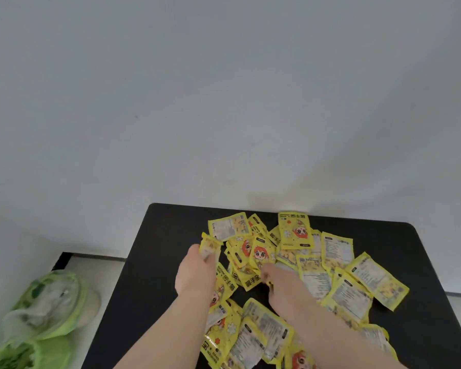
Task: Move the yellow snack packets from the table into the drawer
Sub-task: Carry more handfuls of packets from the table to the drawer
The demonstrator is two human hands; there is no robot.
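Note:
Several yellow snack packets (pixel 296 231) lie scattered in a loose heap on a black table (pixel 165 251); some show a red-haired cartoon face, others a printed white label. My left hand (pixel 194 270) pinches one yellow packet (pixel 209 246) at the heap's left edge, lifted on its side. My right hand (pixel 280 283) reaches into the middle of the heap, its fingers curled round another packet (pixel 261 257) with the cartoon face. Both forearms cover packets near the table's front. No drawer is in view.
A plain white wall rises behind the table. Green and clear plastic bags (pixel 45 310) lie on the pale floor to the left of the table. The table's left and far right parts (pixel 431 267) are bare black surface.

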